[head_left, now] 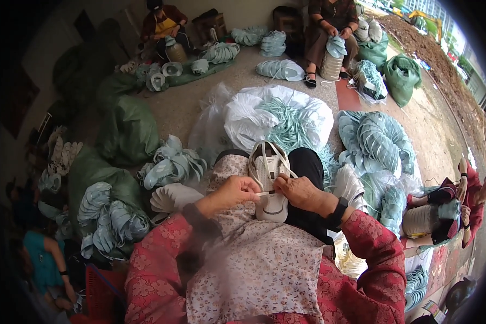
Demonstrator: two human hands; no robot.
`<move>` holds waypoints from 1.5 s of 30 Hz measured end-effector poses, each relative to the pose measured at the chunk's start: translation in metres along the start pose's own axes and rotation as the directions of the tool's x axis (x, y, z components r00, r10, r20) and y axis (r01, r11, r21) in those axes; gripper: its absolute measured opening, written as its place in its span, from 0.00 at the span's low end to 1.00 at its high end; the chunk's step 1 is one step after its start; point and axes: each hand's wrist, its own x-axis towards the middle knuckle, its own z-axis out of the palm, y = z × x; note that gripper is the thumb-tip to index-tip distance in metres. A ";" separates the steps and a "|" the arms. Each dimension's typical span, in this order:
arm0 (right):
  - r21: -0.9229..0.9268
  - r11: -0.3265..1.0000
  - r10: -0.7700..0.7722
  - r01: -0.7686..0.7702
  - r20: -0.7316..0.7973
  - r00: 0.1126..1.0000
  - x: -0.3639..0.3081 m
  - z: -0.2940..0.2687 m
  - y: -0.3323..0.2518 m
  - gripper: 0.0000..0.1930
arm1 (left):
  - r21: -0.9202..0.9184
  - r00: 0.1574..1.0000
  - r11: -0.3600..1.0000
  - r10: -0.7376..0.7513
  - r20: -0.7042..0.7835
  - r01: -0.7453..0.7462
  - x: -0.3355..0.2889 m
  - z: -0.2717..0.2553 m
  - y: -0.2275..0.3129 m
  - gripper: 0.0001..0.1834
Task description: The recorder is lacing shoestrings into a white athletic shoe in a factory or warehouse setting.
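A light beige shoe upper [272, 209] with a dark inside rests on my lap between my knees. Its white lace [263, 193] stretches across the opening and also loops over the upper's far end. My left hand [235, 192] pinches the lace at the upper's left side, fingers pressed together. Against the upper's right edge, my right hand [303, 193] is closed with thumb and fingers gripping there. Whether its fingertips also hold lace is hidden by the knuckles.
Beyond my knees stands a white sack [243, 116] full of pale green laces [290, 121]. Bundles of pale blue uppers [375, 137] lie to the right, more [173, 162] to the left beside green sacks [127, 129]. Several other people sit around with similar work.
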 end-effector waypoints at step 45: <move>0.192 0.960 0.120 -0.204 0.375 0.919 -0.062 -0.057 0.003 0.07 | 0.733 0.993 0.673 0.017 0.120 -0.101 -0.004 0.026 0.033 0.16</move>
